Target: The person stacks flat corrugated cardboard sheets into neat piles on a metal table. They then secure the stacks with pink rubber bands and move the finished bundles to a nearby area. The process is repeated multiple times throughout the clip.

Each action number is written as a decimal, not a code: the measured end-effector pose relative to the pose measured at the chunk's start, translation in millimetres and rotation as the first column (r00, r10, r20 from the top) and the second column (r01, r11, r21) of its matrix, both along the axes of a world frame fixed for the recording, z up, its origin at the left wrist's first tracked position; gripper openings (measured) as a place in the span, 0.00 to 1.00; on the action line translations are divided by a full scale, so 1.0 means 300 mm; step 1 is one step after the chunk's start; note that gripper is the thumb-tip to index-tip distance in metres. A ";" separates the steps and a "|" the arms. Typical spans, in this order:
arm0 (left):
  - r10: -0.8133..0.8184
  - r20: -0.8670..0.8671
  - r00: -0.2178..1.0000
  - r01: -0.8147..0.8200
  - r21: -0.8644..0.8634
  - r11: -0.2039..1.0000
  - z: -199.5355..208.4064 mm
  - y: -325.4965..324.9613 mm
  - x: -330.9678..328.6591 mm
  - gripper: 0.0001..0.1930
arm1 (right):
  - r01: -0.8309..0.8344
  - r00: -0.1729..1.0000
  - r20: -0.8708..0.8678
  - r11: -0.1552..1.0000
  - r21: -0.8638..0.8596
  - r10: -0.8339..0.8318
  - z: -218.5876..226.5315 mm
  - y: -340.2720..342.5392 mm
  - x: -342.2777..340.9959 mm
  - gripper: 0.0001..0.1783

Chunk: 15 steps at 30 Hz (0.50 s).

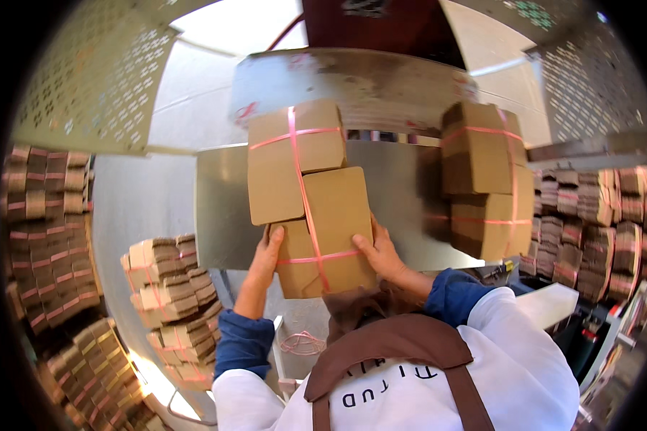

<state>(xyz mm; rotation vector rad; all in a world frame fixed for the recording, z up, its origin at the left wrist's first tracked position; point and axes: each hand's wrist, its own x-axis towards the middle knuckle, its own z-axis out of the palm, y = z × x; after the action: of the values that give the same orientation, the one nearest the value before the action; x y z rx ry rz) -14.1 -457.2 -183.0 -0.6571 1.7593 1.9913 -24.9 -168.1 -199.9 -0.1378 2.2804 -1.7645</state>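
A bundle of flat brown cardboard pieces, tied crosswise with pink strap, is held in front of me over a metal table. My left hand grips its near left side, thumb on top. On the opposite side my right hand clasps it, thumb also on the top face and fingers down along the edge. The bundle's near end reaches past the table's front edge toward my brown apron. Its underside is hidden. A second strapped cardboard bundle stands at the table's right end.
Stacked strapped bundles stand at left, with taller stacks behind them and more stacks at right. Perforated metal panels flank the table. Loose pink strap lies on the floor. A metal plate rises behind the table.
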 end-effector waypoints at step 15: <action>-0.037 -0.054 0.998 0.035 -0.032 0.999 0.024 0.785 -0.194 0.45 | 0.145 0.898 -0.438 0.968 0.203 -0.043 0.398 0.922 0.038 0.27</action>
<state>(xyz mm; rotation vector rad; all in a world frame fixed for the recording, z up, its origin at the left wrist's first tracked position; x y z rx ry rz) -72.4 -221.7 -175.8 -0.5814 1.8242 1.9796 -13.5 108.4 -80.6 -0.4179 2.8317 -1.6209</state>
